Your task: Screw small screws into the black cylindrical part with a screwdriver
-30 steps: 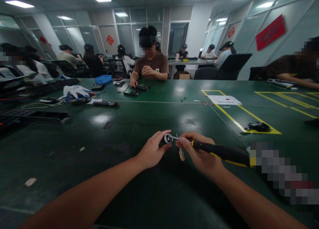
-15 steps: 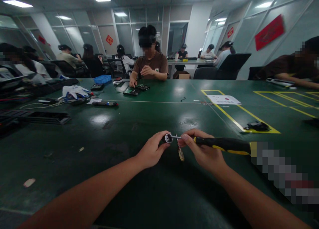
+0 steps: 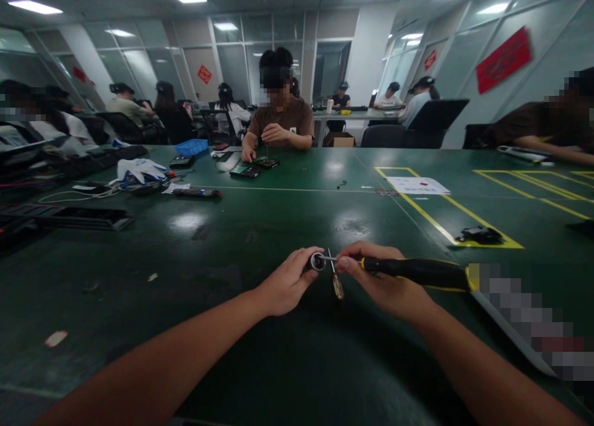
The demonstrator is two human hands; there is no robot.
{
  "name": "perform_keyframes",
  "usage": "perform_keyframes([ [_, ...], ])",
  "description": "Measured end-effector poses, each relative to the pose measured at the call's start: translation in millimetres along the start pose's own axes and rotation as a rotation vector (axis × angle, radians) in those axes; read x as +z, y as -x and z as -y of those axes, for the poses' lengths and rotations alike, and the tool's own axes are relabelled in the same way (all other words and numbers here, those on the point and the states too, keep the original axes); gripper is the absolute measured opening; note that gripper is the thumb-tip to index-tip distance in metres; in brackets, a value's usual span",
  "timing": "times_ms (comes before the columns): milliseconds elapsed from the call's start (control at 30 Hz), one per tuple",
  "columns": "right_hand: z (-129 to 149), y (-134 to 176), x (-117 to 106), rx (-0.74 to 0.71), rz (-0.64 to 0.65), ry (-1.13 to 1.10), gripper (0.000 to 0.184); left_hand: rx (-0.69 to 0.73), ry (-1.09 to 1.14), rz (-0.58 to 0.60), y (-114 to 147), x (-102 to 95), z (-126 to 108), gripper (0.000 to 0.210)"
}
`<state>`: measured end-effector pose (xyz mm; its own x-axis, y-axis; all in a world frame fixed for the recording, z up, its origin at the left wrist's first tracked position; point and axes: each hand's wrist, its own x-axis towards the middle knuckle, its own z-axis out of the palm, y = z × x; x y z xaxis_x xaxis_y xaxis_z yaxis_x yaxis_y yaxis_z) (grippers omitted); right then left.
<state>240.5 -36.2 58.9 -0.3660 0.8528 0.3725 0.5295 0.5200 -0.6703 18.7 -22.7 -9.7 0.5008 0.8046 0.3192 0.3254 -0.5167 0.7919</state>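
My left hand (image 3: 286, 284) is closed around a small dark cylindrical part with a silvery ring at its open end (image 3: 317, 261). That open end faces right. In my right hand (image 3: 380, 284) is a screwdriver with a black and yellow handle (image 3: 417, 272), its metal shaft pinched between thumb and fingers. The shaft points left into the mouth of the cylindrical part; its very tip is hard to make out. Between my hands a second, smaller screwdriver with an amber see-through handle (image 3: 338, 286) lies on the green table (image 3: 260, 364).
Across the table a person in a brown shirt (image 3: 281, 120) works on dark parts. White gloves (image 3: 139, 171), a blue basket (image 3: 192, 146) and a dark pen-like tool (image 3: 196, 193) lie left. On the right are a paper sheet (image 3: 417, 185) and a black part (image 3: 480, 235) by yellow tape.
The cylindrical part has shifted slightly right and down and turned a little in my left hand. The larger screwdriver's handle has rolled, showing less yellow.
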Motion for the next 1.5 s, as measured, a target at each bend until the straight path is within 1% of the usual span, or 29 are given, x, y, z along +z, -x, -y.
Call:
perform_keyframes([
  [100,-0.6,0.8,0.4,0.031,0.011,-0.102,0.021,-0.011,-0.006,0.024,1.5,-0.6,-2.5,0.043],
  [200,-0.4,1.7,3.8,0.092,0.007,-0.226,0.023,-0.053,-0.048,0.021,1.6,0.1,-4.1,0.046],
  [300,-1.0,1.7,6.9,0.156,0.015,-0.326,0.025,-0.079,-0.071,0.015,-0.4,0.4,-5.5,0.033],
  [367,-1.6,1.3,8.2,0.180,0.030,-0.370,0.026,-0.081,-0.047,0.020,-2.2,0.0,-6.5,0.023],
  [467,-1.4,1.7,9.0,0.175,0.048,-0.368,0.028,-0.090,0.008,0.034,-4.0,-0.7,-6.9,0.015],
  [567,0.1,3.6,8.6,0.115,0.072,-0.273,0.027,-0.116,0.025,0.029,-4.1,-0.5,-5.8,0.015],
  [700,2.1,5.1,7.4,0.055,0.117,-0.177,0.026,-0.157,0.002,0.015,-3.7,-0.2,-3.1,0.022],
  [867,4.6,4.8,8.6,0.045,0.142,-0.165,0.026,-0.164,0.000,0.014,-3.9,1.4,0.3,0.030],
  [1100,10.5,6.7,12.5,0.122,0.073,-0.268,0.026,-0.149,0.034,0.003,-4.1,4.2,3.3,0.027],
  [1333,8.4,3.9,14.6,0.248,0.068,-0.492,0.025,-0.161,0.033,0.010,-3.6,3.6,1.1,0.023],
  [1500,3.4,3.9,15.8,0.257,0.069,-0.531,0.026,-0.171,0.050,0.009,-3.6,3.1,1.1,0.024],
])
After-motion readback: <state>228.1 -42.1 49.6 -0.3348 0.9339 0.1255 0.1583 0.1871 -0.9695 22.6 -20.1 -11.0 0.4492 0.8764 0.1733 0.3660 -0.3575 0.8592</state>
